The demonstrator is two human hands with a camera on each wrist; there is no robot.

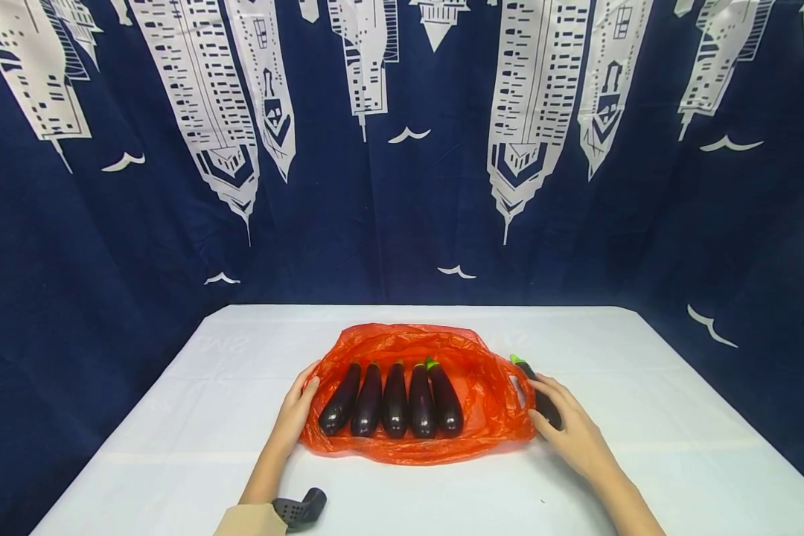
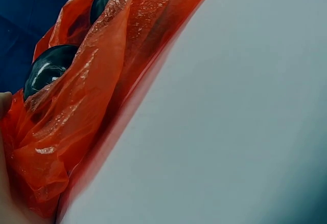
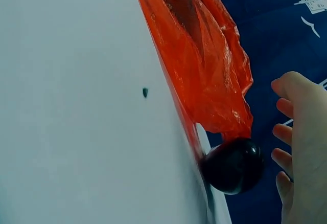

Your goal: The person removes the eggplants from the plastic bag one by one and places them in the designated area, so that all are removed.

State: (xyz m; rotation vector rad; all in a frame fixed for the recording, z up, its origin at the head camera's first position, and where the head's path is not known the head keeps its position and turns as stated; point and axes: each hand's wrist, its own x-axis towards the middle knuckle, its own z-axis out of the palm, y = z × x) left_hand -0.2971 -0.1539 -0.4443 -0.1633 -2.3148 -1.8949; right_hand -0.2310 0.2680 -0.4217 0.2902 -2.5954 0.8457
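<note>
L hand point(image 1: 295, 414) grips plastic bag point(image 1: 402, 450); R hand point(image 1: 572, 432) half-open, empty, by loose eggplant point(image 1: 548, 409); prob. bagging, needs R grip next.

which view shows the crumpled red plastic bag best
The head view, showing nearly the whole crumpled red plastic bag, opening included. The left wrist view catches only the part by the left hand; the right wrist view, only the opposite end.
</note>
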